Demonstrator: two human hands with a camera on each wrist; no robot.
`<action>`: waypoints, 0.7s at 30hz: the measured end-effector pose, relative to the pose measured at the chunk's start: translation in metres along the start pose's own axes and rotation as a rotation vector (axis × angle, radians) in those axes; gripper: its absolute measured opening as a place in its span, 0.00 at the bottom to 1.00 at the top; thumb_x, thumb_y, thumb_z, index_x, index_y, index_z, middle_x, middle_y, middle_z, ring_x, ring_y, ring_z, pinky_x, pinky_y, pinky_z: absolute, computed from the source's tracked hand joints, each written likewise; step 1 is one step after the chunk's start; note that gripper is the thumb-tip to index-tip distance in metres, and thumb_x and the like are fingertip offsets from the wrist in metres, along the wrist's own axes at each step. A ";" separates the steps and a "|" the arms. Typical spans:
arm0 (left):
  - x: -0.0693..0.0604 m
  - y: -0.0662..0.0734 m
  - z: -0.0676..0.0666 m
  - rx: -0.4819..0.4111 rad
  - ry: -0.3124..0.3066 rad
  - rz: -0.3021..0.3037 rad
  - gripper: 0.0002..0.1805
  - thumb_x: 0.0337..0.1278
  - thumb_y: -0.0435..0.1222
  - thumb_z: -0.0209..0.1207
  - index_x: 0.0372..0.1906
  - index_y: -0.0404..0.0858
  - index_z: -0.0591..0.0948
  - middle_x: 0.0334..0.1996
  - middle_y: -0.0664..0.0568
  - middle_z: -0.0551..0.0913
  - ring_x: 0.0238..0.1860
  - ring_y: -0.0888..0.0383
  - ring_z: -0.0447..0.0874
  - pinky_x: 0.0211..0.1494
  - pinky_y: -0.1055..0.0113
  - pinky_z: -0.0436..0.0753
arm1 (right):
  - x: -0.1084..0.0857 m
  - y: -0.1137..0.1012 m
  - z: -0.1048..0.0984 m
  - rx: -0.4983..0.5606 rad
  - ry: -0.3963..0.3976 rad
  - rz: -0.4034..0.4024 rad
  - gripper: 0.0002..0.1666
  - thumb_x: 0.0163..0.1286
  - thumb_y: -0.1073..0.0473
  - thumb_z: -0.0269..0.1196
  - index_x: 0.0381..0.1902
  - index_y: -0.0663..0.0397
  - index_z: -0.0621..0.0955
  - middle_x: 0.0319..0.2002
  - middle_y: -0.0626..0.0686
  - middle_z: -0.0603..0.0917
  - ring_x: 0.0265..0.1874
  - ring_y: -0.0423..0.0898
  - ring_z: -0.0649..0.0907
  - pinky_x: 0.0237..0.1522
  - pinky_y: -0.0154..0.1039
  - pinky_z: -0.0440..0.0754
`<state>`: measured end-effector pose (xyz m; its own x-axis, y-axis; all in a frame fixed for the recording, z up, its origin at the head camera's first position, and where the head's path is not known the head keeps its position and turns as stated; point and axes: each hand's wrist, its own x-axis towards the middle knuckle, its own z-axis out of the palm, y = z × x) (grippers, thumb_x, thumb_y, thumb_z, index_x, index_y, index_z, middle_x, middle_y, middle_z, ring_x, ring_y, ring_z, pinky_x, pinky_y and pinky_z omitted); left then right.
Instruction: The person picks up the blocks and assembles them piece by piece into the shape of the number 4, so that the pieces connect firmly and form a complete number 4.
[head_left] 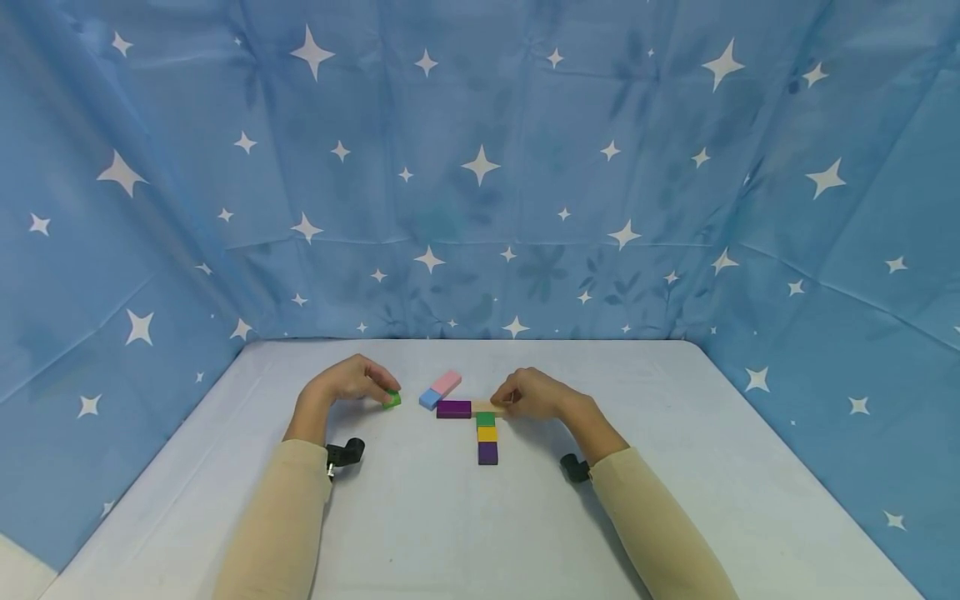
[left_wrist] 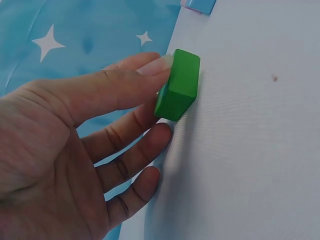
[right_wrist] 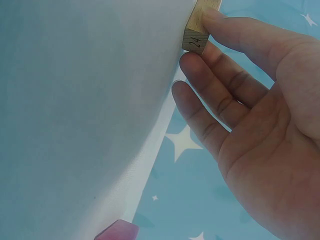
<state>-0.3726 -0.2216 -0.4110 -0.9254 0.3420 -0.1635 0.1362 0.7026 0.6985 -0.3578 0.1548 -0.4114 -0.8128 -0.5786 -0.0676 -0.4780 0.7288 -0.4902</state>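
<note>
My left hand [head_left: 356, 381] pinches a bright green block [left_wrist: 184, 75] between thumb and fingers, at the left of the blocks on the table. The right hand [head_left: 536, 393] pinches a plain wooden block [head_left: 483, 407] whose end bears the number 24, seen in the right wrist view. This block lies in line with a purple block [head_left: 453, 409] on its left. Below it, a column runs toward me: a dark green block [head_left: 486, 419], a yellow block [head_left: 487, 434] and a dark violet block [head_left: 487, 453].
Between the hands, behind the purple block, a pink block [head_left: 447, 382] and a blue block [head_left: 430, 399] lie end to end on a slant. They rest on a white table [head_left: 420, 525], with a blue star-printed curtain [head_left: 480, 208] behind and at both sides.
</note>
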 end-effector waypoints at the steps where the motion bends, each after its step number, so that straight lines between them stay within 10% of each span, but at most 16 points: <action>1: 0.000 0.000 0.000 0.006 -0.005 0.004 0.14 0.54 0.37 0.75 0.47 0.43 0.92 0.51 0.51 0.90 0.60 0.50 0.81 0.67 0.44 0.74 | 0.000 0.000 0.000 0.001 -0.001 0.000 0.17 0.68 0.63 0.72 0.54 0.45 0.90 0.42 0.42 0.88 0.42 0.42 0.80 0.45 0.36 0.83; 21: 0.005 0.010 0.007 0.050 0.042 0.008 0.14 0.62 0.36 0.71 0.52 0.42 0.90 0.53 0.50 0.89 0.54 0.53 0.82 0.60 0.51 0.80 | -0.001 -0.001 -0.001 0.012 -0.002 -0.002 0.17 0.67 0.64 0.72 0.53 0.46 0.90 0.43 0.43 0.89 0.42 0.42 0.80 0.45 0.36 0.83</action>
<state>-0.3732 -0.2084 -0.4093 -0.9381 0.3217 -0.1282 0.1597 0.7304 0.6641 -0.3572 0.1550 -0.4106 -0.8113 -0.5806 -0.0679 -0.4758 0.7233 -0.5004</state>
